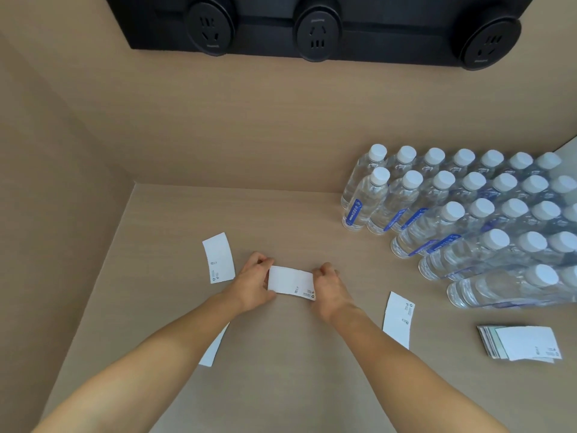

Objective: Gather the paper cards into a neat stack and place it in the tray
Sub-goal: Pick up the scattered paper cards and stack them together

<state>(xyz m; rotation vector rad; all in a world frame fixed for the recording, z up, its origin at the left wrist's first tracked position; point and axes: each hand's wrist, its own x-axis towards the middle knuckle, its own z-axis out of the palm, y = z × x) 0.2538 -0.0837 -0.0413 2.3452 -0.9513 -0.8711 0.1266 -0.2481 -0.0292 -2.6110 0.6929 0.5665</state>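
Note:
A small stack of white paper cards (291,282) sits in the middle of the wooden table, held at both short ends. My left hand (254,281) grips its left end and my right hand (329,287) grips its right end. One loose card (218,257) lies to the left of my left hand. Another loose card (398,319) lies right of my right forearm. A third card (214,348) is partly hidden under my left forearm. A bigger pile of cards (520,342) rests at the far right. No tray is visible.
Several rows of clear water bottles (462,214) with white caps crowd the right back of the table. Wooden walls close the left and back sides. A black panel with three round sockets (317,32) hangs on the back wall.

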